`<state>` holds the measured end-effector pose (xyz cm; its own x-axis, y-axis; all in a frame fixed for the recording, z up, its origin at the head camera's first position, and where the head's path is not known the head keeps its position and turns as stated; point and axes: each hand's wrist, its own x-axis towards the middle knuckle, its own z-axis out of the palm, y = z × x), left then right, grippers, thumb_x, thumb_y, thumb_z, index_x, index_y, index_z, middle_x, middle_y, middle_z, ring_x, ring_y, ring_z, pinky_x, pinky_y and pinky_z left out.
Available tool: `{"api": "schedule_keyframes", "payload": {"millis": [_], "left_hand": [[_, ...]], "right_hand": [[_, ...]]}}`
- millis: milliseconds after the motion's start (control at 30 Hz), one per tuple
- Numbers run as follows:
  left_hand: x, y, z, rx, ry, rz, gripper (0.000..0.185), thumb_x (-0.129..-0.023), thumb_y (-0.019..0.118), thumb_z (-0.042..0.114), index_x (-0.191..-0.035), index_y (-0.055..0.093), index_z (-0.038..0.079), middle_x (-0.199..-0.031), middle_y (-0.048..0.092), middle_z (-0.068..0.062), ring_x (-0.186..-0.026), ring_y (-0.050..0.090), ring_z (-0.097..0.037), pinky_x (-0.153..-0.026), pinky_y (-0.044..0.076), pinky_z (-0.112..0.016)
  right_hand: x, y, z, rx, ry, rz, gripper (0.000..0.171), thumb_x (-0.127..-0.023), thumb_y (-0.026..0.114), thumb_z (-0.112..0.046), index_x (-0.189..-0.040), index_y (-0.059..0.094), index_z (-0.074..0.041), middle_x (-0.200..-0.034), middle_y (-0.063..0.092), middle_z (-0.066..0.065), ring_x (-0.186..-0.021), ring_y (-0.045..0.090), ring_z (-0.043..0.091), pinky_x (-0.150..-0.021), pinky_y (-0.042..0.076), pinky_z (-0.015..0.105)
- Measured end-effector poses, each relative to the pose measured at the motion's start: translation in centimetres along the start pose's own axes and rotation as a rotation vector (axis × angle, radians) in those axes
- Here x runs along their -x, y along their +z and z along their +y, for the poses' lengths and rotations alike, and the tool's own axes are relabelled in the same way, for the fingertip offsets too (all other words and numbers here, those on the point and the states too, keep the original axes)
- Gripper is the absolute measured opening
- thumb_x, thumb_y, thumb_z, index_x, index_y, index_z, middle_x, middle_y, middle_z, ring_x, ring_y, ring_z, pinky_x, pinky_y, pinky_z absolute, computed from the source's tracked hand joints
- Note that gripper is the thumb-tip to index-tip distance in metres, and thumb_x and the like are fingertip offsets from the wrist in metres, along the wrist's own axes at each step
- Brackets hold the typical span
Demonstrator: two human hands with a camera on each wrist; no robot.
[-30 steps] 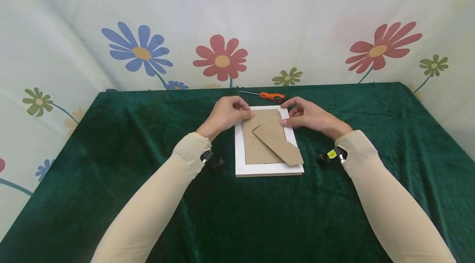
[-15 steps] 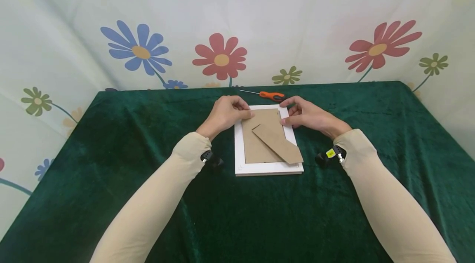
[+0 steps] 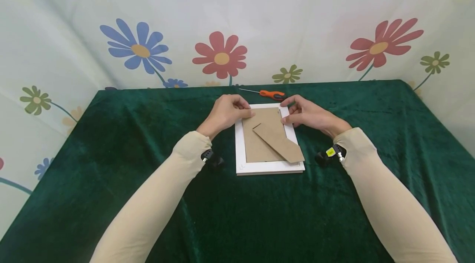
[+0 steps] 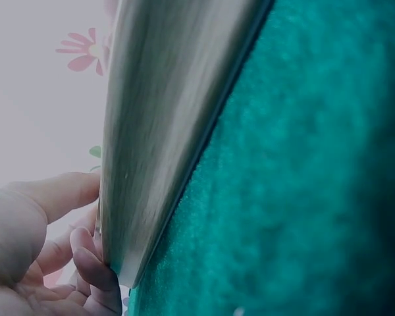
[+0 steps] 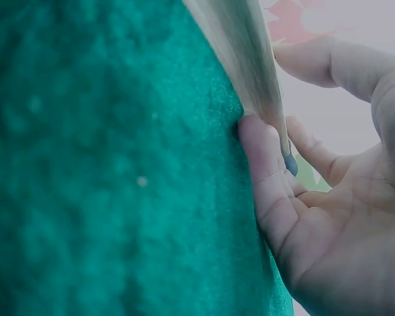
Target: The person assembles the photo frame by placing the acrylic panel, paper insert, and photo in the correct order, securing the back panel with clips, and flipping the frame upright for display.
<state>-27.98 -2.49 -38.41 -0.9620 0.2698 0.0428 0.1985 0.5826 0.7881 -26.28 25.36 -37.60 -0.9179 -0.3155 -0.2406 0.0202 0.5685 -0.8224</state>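
Note:
A white picture frame lies face down on the green cloth, showing its brown backing board. The board's stand leg runs slantwise over the near right part and overlaps the frame's border. At the far left corner my left hand grips the frame, thumb on top near the board's edge. My right hand holds the far right corner, its thumb on the right border and index finger at the far edge. Both wrist views show the frame's side wall close up, with fingertips around its corner.
A screwdriver with an orange and black handle lies just beyond the frame, its shaft pointing left. Green velvet cloth covers the table. Behind the table's far edge hangs a white curtain printed with flowers.

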Motion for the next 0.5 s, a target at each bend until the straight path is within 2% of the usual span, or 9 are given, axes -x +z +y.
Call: {"api": "schedule_keyframes", "payload": {"millis": [500], "left_hand": [[-0.14, 0.08, -0.04, 0.001, 0.005, 0.000, 0.023, -0.095, 0.083, 0.028, -0.109, 0.076, 0.011, -0.100, 0.068, -0.004, -0.091, 0.063, -0.024, -0.080, 0.058, -0.033]], "right_hand": [[-0.18, -0.19, 0.23, -0.020, -0.002, -0.012, 0.068, -0.101, 0.071, -0.022, -0.156, 0.035, -0.003, -0.123, 0.048, 0.018, -0.109, 0.053, 0.031, -0.099, 0.049, 0.045]]}}
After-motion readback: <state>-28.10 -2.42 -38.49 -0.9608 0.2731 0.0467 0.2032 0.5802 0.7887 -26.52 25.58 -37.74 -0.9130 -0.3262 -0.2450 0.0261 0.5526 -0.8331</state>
